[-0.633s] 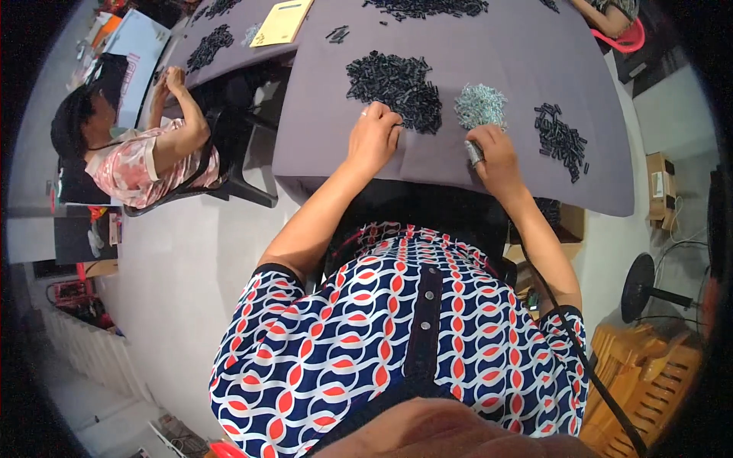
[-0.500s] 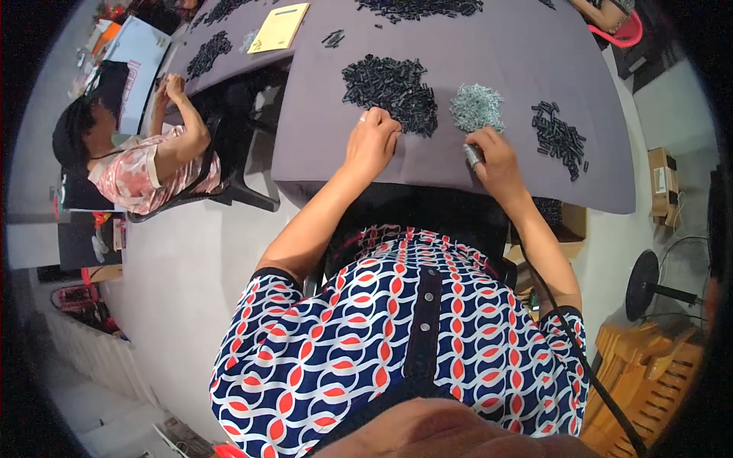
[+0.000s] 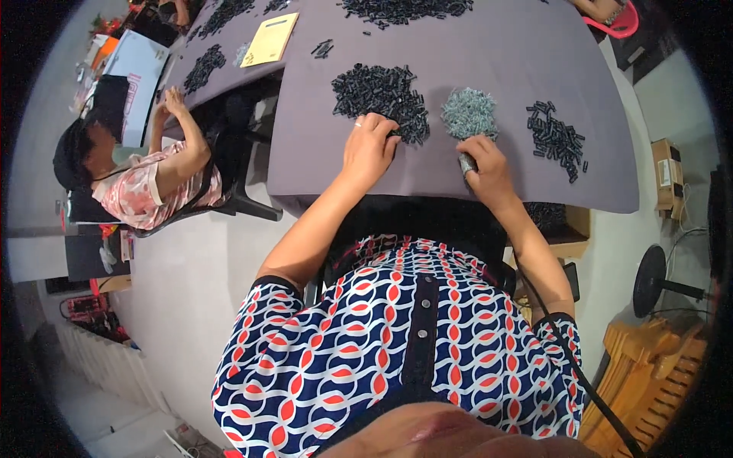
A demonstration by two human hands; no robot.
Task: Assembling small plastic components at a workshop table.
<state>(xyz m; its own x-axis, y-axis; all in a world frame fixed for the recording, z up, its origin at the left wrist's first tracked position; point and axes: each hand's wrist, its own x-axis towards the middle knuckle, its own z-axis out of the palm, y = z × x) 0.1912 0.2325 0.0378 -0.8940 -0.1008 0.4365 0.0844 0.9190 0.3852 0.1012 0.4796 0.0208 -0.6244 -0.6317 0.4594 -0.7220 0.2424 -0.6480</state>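
My left hand rests at the near edge of a heap of short black plastic pieces. Its fingers are curled down and pressed together; what they pinch, if anything, is hidden. My right hand is closed around a small grey cylindrical tool, mostly covered by the palm. Those fingertips reach the near side of a pile of small silvery screw-like parts. To the right of that pile lies a looser group of longer black pieces.
A grey cloth covers the table. Farther off lie more black heaps and a yellow booklet. A co-worker sits at the left. A black cable runs down past my right arm. A cardboard box stands at the right.
The view has shifted slightly, so the table's things sit a little lower and more to the left. Both hands stay at their piles, the right one still around the grey tool.
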